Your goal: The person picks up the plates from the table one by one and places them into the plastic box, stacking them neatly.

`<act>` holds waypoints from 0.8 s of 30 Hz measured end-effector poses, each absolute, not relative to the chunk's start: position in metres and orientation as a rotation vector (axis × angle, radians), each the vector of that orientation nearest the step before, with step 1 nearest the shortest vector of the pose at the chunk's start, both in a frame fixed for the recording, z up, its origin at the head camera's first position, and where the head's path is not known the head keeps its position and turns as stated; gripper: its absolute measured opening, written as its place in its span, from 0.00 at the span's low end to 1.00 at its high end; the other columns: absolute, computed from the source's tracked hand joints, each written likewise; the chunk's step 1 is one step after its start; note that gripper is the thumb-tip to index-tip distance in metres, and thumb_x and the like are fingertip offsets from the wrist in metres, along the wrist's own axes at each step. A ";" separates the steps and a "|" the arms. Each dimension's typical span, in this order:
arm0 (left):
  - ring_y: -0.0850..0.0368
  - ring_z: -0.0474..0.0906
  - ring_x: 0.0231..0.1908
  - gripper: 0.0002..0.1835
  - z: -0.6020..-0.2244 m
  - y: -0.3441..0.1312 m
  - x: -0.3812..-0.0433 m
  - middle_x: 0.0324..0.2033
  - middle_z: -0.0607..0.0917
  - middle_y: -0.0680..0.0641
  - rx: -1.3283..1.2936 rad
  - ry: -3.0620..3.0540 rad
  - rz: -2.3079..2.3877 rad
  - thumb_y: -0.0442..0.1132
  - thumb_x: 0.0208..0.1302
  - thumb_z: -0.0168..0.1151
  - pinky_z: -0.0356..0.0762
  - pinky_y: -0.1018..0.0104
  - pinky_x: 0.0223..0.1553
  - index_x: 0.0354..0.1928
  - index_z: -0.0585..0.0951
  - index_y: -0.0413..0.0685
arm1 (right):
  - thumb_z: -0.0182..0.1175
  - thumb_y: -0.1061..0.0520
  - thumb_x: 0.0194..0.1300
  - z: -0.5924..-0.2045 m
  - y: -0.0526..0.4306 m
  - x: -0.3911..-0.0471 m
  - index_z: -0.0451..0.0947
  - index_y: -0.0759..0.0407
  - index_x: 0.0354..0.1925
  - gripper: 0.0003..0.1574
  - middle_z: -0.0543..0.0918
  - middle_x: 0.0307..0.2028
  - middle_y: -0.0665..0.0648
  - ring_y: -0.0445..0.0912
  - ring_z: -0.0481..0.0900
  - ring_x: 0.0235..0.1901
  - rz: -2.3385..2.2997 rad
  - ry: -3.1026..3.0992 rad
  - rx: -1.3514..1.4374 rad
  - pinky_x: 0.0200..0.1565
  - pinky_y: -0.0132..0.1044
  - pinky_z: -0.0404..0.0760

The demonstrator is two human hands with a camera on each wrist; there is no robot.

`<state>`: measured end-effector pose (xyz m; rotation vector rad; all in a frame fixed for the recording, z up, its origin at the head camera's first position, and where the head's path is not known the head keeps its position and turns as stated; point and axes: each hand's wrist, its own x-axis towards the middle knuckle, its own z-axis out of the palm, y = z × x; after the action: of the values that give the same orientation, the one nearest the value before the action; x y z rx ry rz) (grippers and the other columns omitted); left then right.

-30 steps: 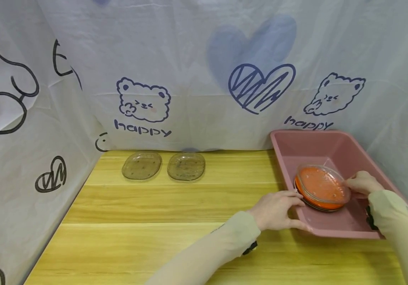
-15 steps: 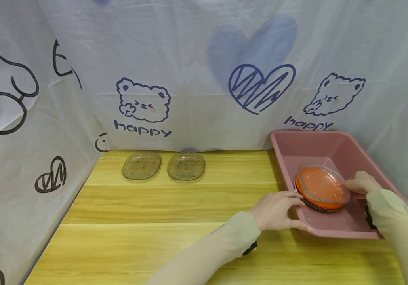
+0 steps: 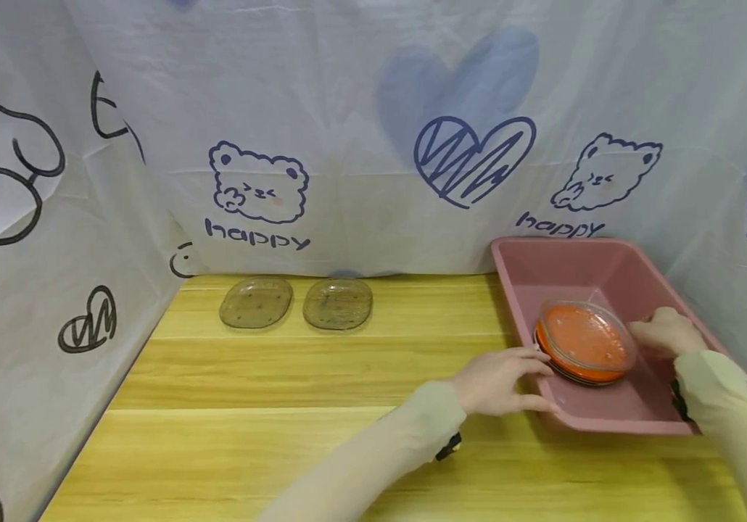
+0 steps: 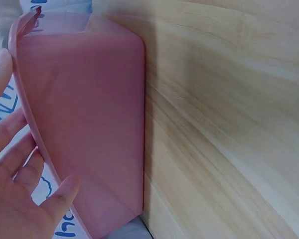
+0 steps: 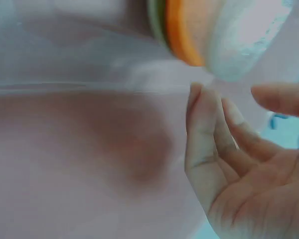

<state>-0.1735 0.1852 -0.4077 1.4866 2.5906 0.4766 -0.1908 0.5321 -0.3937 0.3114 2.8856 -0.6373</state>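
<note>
A stack of dishes sits inside a pink plastic basin [image 3: 634, 409] at the right in the head view. On top lies a clear dish [image 3: 585, 337], over an orange dish [image 3: 566, 362], with a darker edge underneath. My right hand [image 3: 667, 333] is inside the basin beside the stack's right side. In the right wrist view, its thumb [image 5: 276, 97] and fingers [image 5: 202, 124] stand apart, with a gap below the stack and nothing between them. My left hand [image 3: 494, 380] rests at the basin's near left rim, fingers loosely extended, thumb [image 4: 62, 196] over the outer wall.
Two clear, rounded-square dishes, a left one [image 3: 256, 302] and a right one [image 3: 338, 303], lie side by side at the back of the wooden table [image 3: 249, 377]. A patterned white cloth [image 3: 360, 159] stands behind the table and along both sides.
My right fingers have let go of the clear dish's right edge and now sit slightly apart from it. The left hand keeps its place at the rim. The head view has shifted slightly.
</note>
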 end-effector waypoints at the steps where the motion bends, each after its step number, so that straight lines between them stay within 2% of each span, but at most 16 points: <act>1: 0.65 0.59 0.76 0.31 -0.407 0.183 -0.175 0.75 0.68 0.59 1.490 2.577 0.497 0.67 0.70 0.54 0.59 0.73 0.75 0.68 0.75 0.62 | 0.52 0.50 0.64 -0.393 0.529 -0.191 0.71 0.59 0.20 0.19 0.73 0.21 0.56 0.49 0.70 0.24 -0.592 2.947 0.299 0.25 0.37 0.69; 3: 0.65 0.62 0.75 0.29 -0.408 0.180 -0.177 0.74 0.69 0.58 1.497 2.559 0.552 0.64 0.72 0.53 0.60 0.74 0.74 0.68 0.75 0.60 | 0.49 0.52 0.64 -0.390 0.522 -0.192 0.70 0.57 0.18 0.19 0.71 0.19 0.54 0.48 0.67 0.22 -0.596 3.052 0.293 0.25 0.36 0.64; 5: 0.64 0.66 0.72 0.27 -0.408 0.175 -0.181 0.72 0.72 0.57 1.498 2.561 0.609 0.61 0.75 0.52 0.62 0.74 0.73 0.68 0.75 0.59 | 0.48 0.54 0.67 -0.387 0.512 -0.192 0.74 0.62 0.23 0.19 0.75 0.21 0.60 0.50 0.71 0.23 -0.654 3.130 0.266 0.26 0.36 0.66; 8: 0.63 0.71 0.69 0.24 -0.409 0.164 -0.186 0.69 0.75 0.56 1.460 2.588 0.723 0.56 0.77 0.51 0.64 0.73 0.72 0.68 0.75 0.57 | 0.47 0.53 0.72 -0.378 0.491 -0.191 0.79 0.71 0.42 0.22 0.83 0.35 0.72 0.52 0.80 0.30 -0.782 3.175 0.238 0.29 0.35 0.73; 10: 0.61 0.72 0.69 0.23 -0.408 0.153 -0.190 0.68 0.76 0.55 1.401 2.628 0.789 0.53 0.78 0.51 0.66 0.69 0.72 0.68 0.75 0.56 | 0.47 0.53 0.74 -0.371 0.473 -0.190 0.75 0.74 0.55 0.26 0.83 0.46 0.75 0.46 0.84 0.33 -0.907 3.167 0.210 0.31 0.33 0.79; 11: 0.60 0.73 0.68 0.22 -0.408 0.146 -0.193 0.68 0.77 0.54 1.365 2.652 0.821 0.51 0.78 0.51 0.67 0.67 0.72 0.68 0.75 0.55 | 0.46 0.52 0.75 -0.368 0.463 -0.190 0.74 0.73 0.57 0.26 0.83 0.47 0.75 0.40 0.84 0.31 -0.980 3.154 0.214 0.31 0.29 0.80; 14: 0.57 0.77 0.65 0.20 -0.410 0.126 -0.203 0.65 0.79 0.52 1.259 2.745 0.919 0.47 0.77 0.53 0.73 0.64 0.69 0.66 0.76 0.54 | 0.46 0.53 0.76 -0.356 0.433 -0.188 0.72 0.70 0.60 0.25 0.86 0.39 0.60 0.28 0.80 0.29 -1.222 3.109 0.184 0.32 0.24 0.83; 18: 0.54 0.81 0.60 0.18 -0.415 0.098 -0.219 0.62 0.82 0.50 1.064 2.862 1.049 0.44 0.76 0.55 0.79 0.60 0.62 0.64 0.78 0.53 | 0.47 0.56 0.77 -0.345 0.397 -0.183 0.74 0.62 0.56 0.17 0.81 0.32 0.35 0.29 0.81 0.32 -1.559 3.007 0.077 0.35 0.22 0.84; 22: 0.48 0.81 0.59 0.19 -0.419 0.070 -0.235 0.62 0.82 0.46 0.845 2.934 1.190 0.41 0.74 0.57 0.80 0.53 0.60 0.64 0.77 0.49 | 0.51 0.58 0.77 -0.340 0.361 -0.180 0.75 0.53 0.50 0.08 0.85 0.32 0.37 0.33 0.84 0.32 -1.867 2.831 -0.081 0.38 0.24 0.85; 24: 0.45 0.80 0.59 0.21 -0.422 0.057 -0.242 0.61 0.82 0.44 0.742 2.959 1.253 0.40 0.72 0.59 0.80 0.51 0.60 0.65 0.76 0.47 | 0.52 0.61 0.76 -0.340 0.343 -0.178 0.76 0.53 0.48 0.08 0.87 0.33 0.41 0.35 0.85 0.33 -2.034 2.677 -0.174 0.39 0.25 0.86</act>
<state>-0.2424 0.0566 -0.4223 0.7421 2.9589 1.2533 -0.1776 0.3425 -0.3397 -0.1744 2.6773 -2.0340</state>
